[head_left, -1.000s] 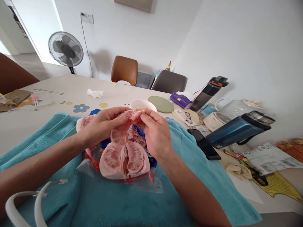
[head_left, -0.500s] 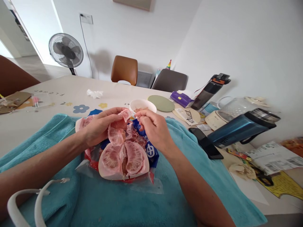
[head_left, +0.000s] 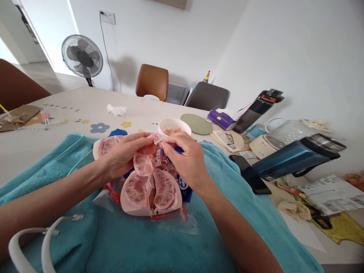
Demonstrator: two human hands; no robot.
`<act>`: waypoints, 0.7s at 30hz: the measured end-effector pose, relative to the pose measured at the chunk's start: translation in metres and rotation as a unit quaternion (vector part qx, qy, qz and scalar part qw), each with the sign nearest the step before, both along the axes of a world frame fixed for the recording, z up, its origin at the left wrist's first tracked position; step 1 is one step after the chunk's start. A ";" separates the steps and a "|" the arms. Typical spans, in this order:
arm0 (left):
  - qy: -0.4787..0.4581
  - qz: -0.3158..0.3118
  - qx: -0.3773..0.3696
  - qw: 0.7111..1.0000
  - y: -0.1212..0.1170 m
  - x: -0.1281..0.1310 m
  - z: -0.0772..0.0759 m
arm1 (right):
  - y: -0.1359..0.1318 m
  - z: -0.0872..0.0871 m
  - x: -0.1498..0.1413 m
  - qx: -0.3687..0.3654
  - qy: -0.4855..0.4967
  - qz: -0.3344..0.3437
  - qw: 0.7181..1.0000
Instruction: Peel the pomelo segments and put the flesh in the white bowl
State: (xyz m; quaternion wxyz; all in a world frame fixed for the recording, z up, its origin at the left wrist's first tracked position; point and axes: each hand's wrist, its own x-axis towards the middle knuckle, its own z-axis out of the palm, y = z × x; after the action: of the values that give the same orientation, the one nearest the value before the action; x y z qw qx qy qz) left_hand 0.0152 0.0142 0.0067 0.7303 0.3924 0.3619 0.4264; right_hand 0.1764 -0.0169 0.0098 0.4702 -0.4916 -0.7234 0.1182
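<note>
My left hand (head_left: 129, 151) is closed around a pink pomelo segment (head_left: 144, 163), its pale membrane (head_left: 155, 138) sticking up past the fingertips. The fingers of my right hand (head_left: 182, 155) pinch together at that membrane's right edge; whether they grip it is hard to see. Below both hands a large pomelo piece (head_left: 151, 193) in thick rind lies cut side up on a plastic bag (head_left: 182, 223). Another rind-covered piece (head_left: 101, 147) is partly hidden behind my left hand. Just beyond my fingers stands a white bowl (head_left: 179, 123) with bits of pink pulp inside.
A teal blanket (head_left: 159, 250) lies under the bag. To the right are a phone (head_left: 250, 174), a blue tumbler (head_left: 295, 155), a dark bottle (head_left: 257, 110), a glass kettle (head_left: 287, 132) and scissors (head_left: 321, 220). A green mat (head_left: 197, 124) and crumpled tissue (head_left: 116, 110) lie farther back.
My right hand has turned slightly, its fingertips drawing nearer to the left hand's at the membrane. The whole view has shifted a little, so the surroundings sit slightly farther right.
</note>
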 end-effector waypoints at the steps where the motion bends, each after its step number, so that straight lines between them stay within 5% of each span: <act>1: -0.002 0.002 0.005 1.000 -0.001 0.000 0.001 | -0.001 0.000 -0.001 -0.002 -0.009 0.001 1.000; 9: -0.100 -0.083 -0.110 0.985 0.003 -0.006 0.002 | -0.002 0.000 0.002 0.043 -0.007 -0.007 0.999; 15: -0.145 -0.143 -0.107 0.973 0.004 -0.007 -0.006 | 0.000 0.009 0.010 -0.021 -0.071 -0.016 0.997; 21: -0.124 -0.165 -0.075 0.976 0.006 -0.004 -0.014 | -0.001 0.007 0.005 0.037 -0.050 -0.039 0.997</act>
State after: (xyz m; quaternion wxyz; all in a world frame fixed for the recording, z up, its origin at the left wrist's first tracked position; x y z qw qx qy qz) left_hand 0.0109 0.0197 -0.0073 0.8572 0.3350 0.2297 0.3165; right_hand 0.1817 -0.0176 0.0168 0.4560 -0.5071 -0.7298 0.0480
